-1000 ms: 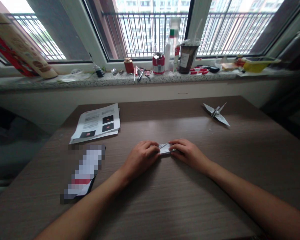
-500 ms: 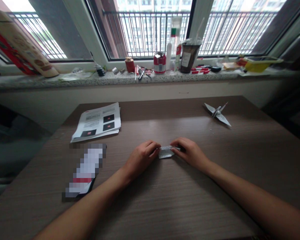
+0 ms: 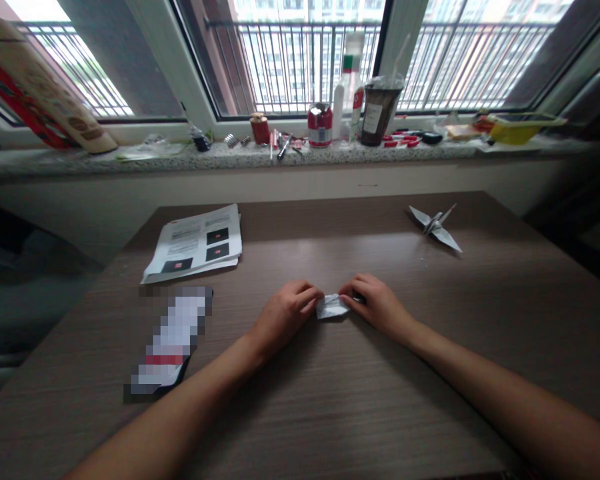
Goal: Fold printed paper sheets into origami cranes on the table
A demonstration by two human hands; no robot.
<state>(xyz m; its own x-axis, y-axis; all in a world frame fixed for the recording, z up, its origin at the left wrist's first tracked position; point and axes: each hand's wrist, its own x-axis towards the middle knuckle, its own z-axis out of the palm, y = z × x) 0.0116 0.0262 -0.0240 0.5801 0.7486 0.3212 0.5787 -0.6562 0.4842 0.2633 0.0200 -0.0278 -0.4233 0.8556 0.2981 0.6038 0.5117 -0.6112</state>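
Observation:
A small folded piece of grey-white paper [image 3: 331, 307] lies on the brown wooden table [image 3: 330, 400], between my two hands. My left hand [image 3: 283, 315] pinches its left end with curled fingers. My right hand [image 3: 376, 305] presses and grips its right end, fingers curled over it. A finished paper crane [image 3: 435, 227] rests on the table at the far right, well away from both hands.
A stack of printed sheets [image 3: 195, 244] lies at the far left of the table, with a blurred-out flat object [image 3: 170, 343] in front of it. The window sill [image 3: 260, 157] behind holds a red can [image 3: 319, 125], a bottle, a dark drink cup [image 3: 377, 112], tools and a yellow tray [image 3: 520, 127].
The folded paper has been lifted and turned slightly between my fingers, and both hands have shifted a little closer over it. Nothing else has moved.

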